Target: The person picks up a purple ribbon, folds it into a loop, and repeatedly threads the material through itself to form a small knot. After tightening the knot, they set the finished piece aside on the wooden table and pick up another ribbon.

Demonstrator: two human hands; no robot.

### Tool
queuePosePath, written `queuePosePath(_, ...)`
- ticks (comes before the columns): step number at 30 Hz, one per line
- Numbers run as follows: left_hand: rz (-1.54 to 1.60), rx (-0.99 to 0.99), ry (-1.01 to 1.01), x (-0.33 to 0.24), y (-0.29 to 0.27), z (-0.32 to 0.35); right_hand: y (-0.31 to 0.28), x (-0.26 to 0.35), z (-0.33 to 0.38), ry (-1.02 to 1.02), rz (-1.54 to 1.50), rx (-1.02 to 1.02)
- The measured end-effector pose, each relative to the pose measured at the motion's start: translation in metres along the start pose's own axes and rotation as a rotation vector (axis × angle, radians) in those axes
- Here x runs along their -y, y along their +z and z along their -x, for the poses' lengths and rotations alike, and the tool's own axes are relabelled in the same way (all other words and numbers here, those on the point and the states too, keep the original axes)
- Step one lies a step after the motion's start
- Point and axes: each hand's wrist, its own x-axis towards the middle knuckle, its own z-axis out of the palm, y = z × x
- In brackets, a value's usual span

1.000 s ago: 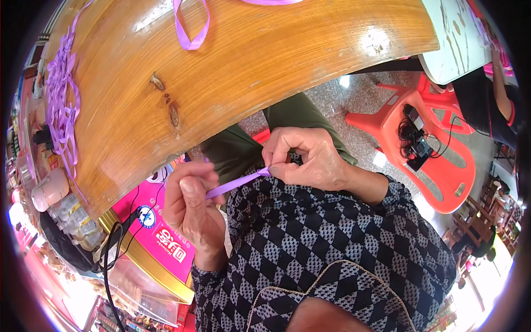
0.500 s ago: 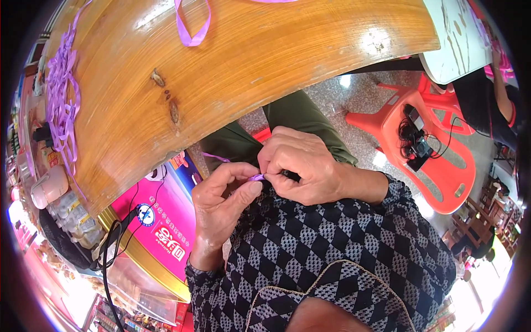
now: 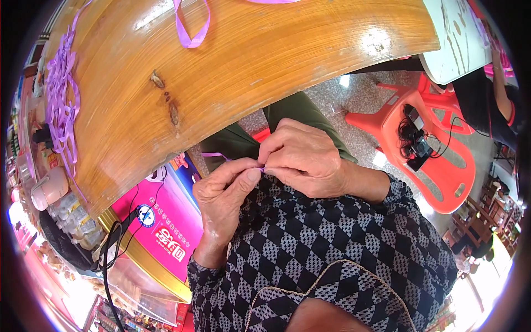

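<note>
left of the hands: a magenta sign panel (image 3: 166,232) with a round blue emblem, below the worktop (image 3: 249,61) edge. left hand (image 3: 224,196) and right hand (image 3: 304,160) are pressed fingertip to fingertip, both pinching a purple ribbon strip (image 3: 221,157) at their meeting point. its free end trails up-left, nearer the left hand. right of them: a red plastic stool (image 3: 437,160).

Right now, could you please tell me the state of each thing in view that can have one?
Left hand: closed, pinching the purple ribbon.
Right hand: closed, grip on the same ribbon at its fingertips.
Purple ribbon: held between both hands over the lap, one end trailing left.
Ribbon loop: lying loose on the wooden table.
Red plastic stool: upright, black cabled devices on it.
</note>
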Motion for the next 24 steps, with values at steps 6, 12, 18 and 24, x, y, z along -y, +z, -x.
queuePosePath(6, 0.114, 0.090, -0.125, -0.012, -0.003, 0.001, -0.001, -0.002, 0.002, 0.076, -0.016, -0.027)
queuePosePath(12, 0.108, 0.040, -0.149, -0.011, -0.002, 0.002, 0.002, -0.003, 0.004, 0.050, -0.030, -0.020)
queuePosePath(18, 0.248, -0.027, -0.242, -0.010, 0.006, 0.001, 0.002, -0.002, 0.004, 0.058, -0.049, -0.014)
queuePosePath(24, 0.415, -0.012, -0.291, -0.002, 0.006, 0.000, -0.001, 0.000, 0.004, 0.121, -0.120, -0.004)
